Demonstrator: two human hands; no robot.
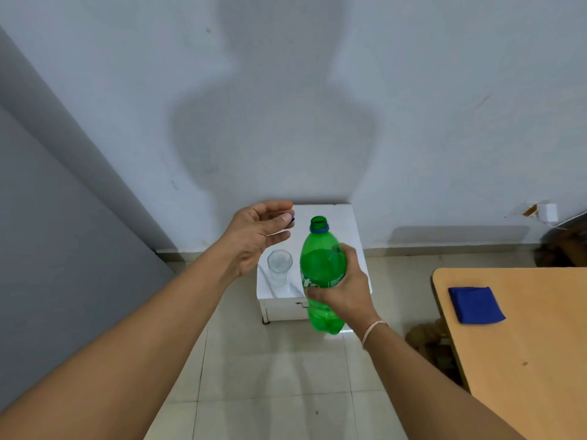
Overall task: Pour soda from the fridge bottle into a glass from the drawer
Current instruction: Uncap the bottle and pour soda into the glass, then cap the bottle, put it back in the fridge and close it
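A green soda bottle [320, 268] is held upright in the air by my right hand [344, 289], which wraps its middle. Its mouth is uncovered, with a blue ring left on the neck. My left hand [257, 238] hovers to the left of the bottle neck and pinches the small blue cap [292, 218] at its fingertips. Below that hand an empty clear glass [279, 270] stands on the small white cabinet [330, 211], just left of the bottle.
The white cabinet stands against a pale wall, with a drawer front [286, 309] facing me. A wooden table [524, 344] with a folded blue cloth [475, 304] is at the right. Tiled floor [273, 376] lies between me and the cabinet.
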